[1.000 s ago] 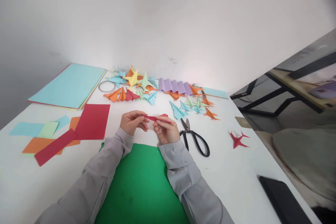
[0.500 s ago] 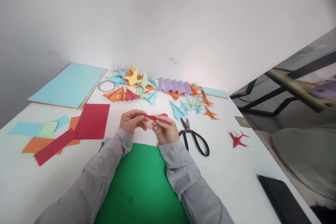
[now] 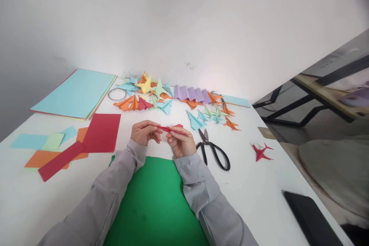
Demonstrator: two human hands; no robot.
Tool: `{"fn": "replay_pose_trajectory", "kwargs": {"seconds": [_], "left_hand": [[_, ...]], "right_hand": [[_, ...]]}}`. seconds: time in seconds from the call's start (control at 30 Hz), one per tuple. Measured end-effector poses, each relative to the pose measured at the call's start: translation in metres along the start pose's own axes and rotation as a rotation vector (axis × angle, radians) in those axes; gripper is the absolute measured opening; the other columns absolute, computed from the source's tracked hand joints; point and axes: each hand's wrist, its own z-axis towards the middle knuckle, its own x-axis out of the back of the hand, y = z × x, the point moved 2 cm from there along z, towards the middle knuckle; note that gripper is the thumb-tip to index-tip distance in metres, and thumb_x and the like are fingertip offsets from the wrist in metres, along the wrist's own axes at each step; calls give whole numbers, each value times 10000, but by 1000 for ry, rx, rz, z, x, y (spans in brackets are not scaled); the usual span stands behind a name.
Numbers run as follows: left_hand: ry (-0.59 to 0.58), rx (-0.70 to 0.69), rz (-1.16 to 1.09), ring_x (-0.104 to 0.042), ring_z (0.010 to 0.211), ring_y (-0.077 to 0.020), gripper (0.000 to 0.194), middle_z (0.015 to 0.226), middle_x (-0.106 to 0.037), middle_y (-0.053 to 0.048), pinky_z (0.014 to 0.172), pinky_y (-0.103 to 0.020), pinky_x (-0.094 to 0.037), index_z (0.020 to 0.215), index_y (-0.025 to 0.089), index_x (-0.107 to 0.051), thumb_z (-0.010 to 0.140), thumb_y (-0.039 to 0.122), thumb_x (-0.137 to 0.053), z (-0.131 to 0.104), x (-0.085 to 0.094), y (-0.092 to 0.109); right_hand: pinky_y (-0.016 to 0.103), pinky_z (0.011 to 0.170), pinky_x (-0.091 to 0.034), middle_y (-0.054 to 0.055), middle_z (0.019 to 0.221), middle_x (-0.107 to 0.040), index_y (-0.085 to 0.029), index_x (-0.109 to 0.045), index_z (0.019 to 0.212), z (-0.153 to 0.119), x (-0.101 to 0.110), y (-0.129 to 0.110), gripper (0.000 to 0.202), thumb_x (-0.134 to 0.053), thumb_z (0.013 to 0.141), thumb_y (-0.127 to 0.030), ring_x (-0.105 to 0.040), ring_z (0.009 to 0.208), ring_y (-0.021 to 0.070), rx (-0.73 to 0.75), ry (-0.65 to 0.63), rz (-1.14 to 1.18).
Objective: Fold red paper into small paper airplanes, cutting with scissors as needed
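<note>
A small folded red paper (image 3: pixel 165 128) is held between both hands above the white table. My left hand (image 3: pixel 145 132) pinches its left end between thumb and forefinger. On the other side, my right hand (image 3: pixel 182 141) grips the right part, and a red flap shows above its fingers. Black-handled scissors (image 3: pixel 220 157) lie with blades apart just right of my right hand. Farther right rests a red folded paper figure (image 3: pixel 261 153). Left of my hands are a red sheet (image 3: pixel 102 133) and a red strip (image 3: pixel 61 161).
Folded paper figures (image 3: pixel 145 85) and a pleated purple paper (image 3: pixel 191 94) line the wall. At the back left lie a stack of sheets (image 3: pixel 75 92) and a wire ring (image 3: pixel 117 94). A black phone-like object (image 3: pixel 311 217) sits near the right edge.
Both hands keep their hold on the red paper, with only a very slight shift of the fingers. Everything else stays where it was.
</note>
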Motion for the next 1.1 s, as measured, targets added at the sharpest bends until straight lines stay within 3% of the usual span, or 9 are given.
{"fn": "replay_pose_trajectory", "kwargs": {"seconds": [0.13, 0.33, 0.53, 0.9, 1.1], "left_hand": [[-30, 67, 8, -577, 381, -168, 273, 518, -634, -13, 350, -271, -461, 791, 125, -571, 591, 273, -684, 1, -4, -5], [-81, 257, 62, -531, 356, -114, 447, 423, -567, -31, 328, -200, -403, 542, 97, -535, 485, 485, -751, 6, -11, -19], [-90, 225, 26, -530, 375, -106, 370, 444, -575, -32, 330, -193, -369, 517, 96, -553, 538, 405, -755, 9, -5, -23], [-84, 327, 92, -502, 314, -110, 404, 388, -560, -35, 291, -198, -372, 483, 81, -588, 382, 402, -810, 7, -3, -13], [-142, 309, 150, -517, 330, -118, 421, 382, -561, -40, 301, -198, -397, 542, 67, -617, 396, 414, -806, 7, -1, -9]], "right_hand": [[149, 367, -446, 37, 503, -668, -144, -705, 638, 0, 1, -1, 116, -693, 534, -94, -564, 374, 87, 11, -10, -34], [178, 347, -420, 41, 497, -667, -155, -713, 624, 1, 1, 2, 119, -721, 509, -125, -560, 359, 106, 40, -50, -95], [197, 373, -421, 33, 522, -672, -168, -718, 647, 0, 2, 6, 112, -717, 543, -127, -570, 394, 112, 98, -69, -179], [224, 390, -443, 22, 544, -677, -174, -713, 669, 0, 5, 5, 104, -717, 572, -136, -575, 406, 123, 146, -100, -267], [221, 385, -442, 23, 531, -672, -166, -707, 661, -1, 3, 3, 104, -725, 559, -158, -564, 388, 117, 136, -86, -260]]}}
